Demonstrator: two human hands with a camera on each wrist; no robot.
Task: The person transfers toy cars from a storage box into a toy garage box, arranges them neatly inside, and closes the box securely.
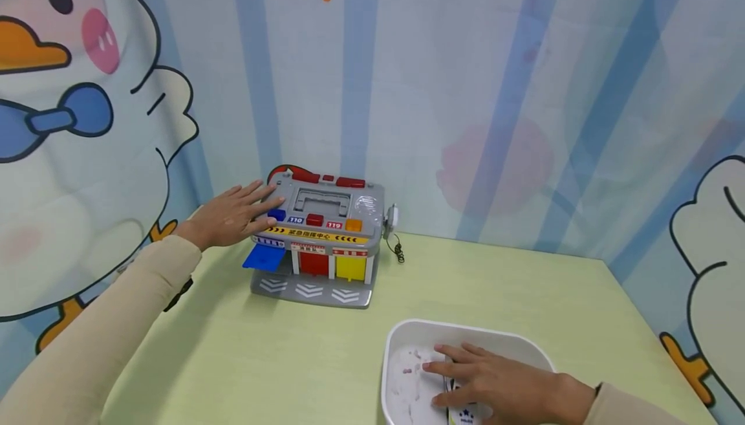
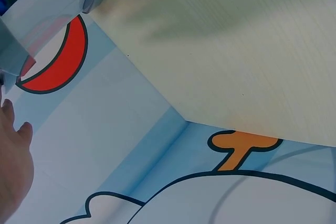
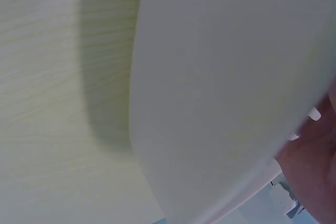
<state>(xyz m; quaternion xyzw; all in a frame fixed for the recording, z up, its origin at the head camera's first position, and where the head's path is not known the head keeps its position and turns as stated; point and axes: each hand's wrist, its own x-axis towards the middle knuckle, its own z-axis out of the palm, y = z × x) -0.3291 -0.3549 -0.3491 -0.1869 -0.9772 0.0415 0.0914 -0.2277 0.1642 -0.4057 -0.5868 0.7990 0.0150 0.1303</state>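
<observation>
My left hand (image 1: 229,216) reaches over the left end of a grey toy emergency station (image 1: 369,224), fingers spread beside its blue button (image 1: 277,215). Whether the fingertips touch the roof I cannot tell. Below them, the station's blue door (image 1: 264,257) is swung up, while the red door (image 1: 314,264) and yellow door (image 1: 350,268) hang down. Over a white bin (image 1: 454,329), my right hand (image 1: 503,383) extends its fingers above a white toy police car (image 1: 464,414). The hand covers most of that car. Only the bin's outer wall (image 3: 210,77) and part of the hand show in the right wrist view.
A pale green table (image 1: 244,360) bears the station and the bin. Behind it hangs a striped blue curtain (image 1: 419,88) with duck pictures. From the station's right side a coiled black cord (image 1: 398,251) dangles by a small grey handset (image 1: 391,219).
</observation>
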